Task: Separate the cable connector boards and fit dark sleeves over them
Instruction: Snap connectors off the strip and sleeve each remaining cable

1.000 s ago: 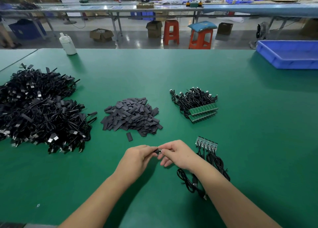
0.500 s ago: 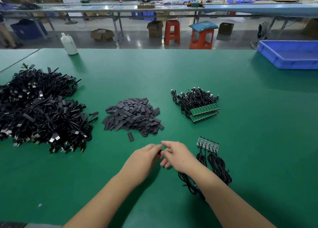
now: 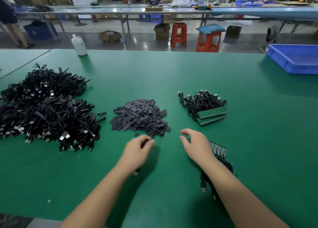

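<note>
Two hands sit apart over the green table point(image 3: 223, 90). I see the left hand point(image 3: 137, 150) blurred, fingers curled on something dark; what it is I cannot tell. Right hand point(image 3: 196, 145): fingers relaxed, loosely spread, holding nothing. Sleeve pile point(image 3: 140, 117) lies just beyond; board strip point(image 3: 218, 147) beside the right wrist.

A heap of flat dark sleeves point(image 3: 140, 118) lies mid-frame. Right of it, green connector boards point(image 3: 212, 115) sit joined in rows under black cables; a smaller strip point(image 3: 218, 147) lies lower right.
</note>
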Demonstrator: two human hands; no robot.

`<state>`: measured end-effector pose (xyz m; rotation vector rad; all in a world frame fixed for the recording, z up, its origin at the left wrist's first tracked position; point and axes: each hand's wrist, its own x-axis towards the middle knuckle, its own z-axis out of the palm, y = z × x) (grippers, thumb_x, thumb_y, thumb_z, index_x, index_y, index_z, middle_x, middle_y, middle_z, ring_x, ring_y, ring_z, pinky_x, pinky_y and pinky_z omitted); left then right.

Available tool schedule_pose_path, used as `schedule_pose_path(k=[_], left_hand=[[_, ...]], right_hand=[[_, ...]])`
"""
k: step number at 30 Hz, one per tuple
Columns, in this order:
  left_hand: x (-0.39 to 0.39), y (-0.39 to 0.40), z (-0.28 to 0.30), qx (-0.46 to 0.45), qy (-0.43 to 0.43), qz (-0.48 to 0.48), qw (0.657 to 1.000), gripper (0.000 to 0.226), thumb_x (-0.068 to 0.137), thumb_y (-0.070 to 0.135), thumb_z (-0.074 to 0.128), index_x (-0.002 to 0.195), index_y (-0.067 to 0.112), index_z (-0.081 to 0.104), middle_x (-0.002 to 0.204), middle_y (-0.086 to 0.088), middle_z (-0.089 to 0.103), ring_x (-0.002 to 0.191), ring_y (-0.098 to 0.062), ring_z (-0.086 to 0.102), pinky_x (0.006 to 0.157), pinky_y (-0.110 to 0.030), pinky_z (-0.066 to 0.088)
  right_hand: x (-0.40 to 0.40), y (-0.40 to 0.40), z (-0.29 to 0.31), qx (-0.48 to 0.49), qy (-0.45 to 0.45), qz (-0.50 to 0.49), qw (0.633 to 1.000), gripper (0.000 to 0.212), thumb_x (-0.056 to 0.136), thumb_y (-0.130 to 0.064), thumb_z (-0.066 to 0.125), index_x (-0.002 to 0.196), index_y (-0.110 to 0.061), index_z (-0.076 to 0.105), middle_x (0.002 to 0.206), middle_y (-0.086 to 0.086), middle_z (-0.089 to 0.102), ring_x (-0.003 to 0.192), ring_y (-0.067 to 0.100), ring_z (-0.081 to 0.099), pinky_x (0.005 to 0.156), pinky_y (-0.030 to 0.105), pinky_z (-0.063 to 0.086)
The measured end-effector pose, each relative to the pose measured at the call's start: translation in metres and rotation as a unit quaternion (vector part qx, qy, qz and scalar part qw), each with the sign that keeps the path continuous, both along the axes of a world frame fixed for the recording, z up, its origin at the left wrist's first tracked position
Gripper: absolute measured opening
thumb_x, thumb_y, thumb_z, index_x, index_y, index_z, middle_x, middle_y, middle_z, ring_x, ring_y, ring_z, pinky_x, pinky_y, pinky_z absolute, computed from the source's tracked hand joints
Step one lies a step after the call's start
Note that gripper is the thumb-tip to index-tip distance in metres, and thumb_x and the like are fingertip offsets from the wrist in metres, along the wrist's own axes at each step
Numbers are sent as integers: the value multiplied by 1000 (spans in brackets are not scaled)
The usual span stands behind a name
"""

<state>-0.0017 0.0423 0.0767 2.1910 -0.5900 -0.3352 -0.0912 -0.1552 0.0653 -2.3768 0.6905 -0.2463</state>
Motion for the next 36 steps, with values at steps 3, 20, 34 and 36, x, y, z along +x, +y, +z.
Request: schedule_pose_path(k=[3,20,34,36], left_hand=[[66,45,14,91,-180,122,972,18,95,19,60,108,10,68,103,-9,69,91,-24,62,85,-33,49],[91,34,11,175,-266,29,948,27,93,22,61,118,18,67,114,-5,66,94,-21,62,85,-38,55],[-42,-104,-26,2,42,-70,997,31,94,33,54,78,7,57,67,-9,61,57,-18,44,56,-32,38],[-41,-104,-25,1,36,-66,997,31,94,31,54,75,6,57,67,-14,62,55,-17,43,54,-30,36]], right_hand=[[-25,-43,-15,-184,143,-20,972,45,100,-39,49,141,-21,49,140,-2,54,135,20,42,113,40,33],[-35,-54,-8,7,62,-48,997,14,97,-27,60,105,-24,71,87,-17,63,75,0,57,59,16,39],[-26,-30,5,-10,-23,-22,999,12,91,-28,67,96,-22,76,91,-8,74,79,8,58,70,23,39],[-26,-30,4,-14,-20,-23,999,14,91,-28,66,97,-22,76,92,-7,74,79,8,58,70,23,39]])
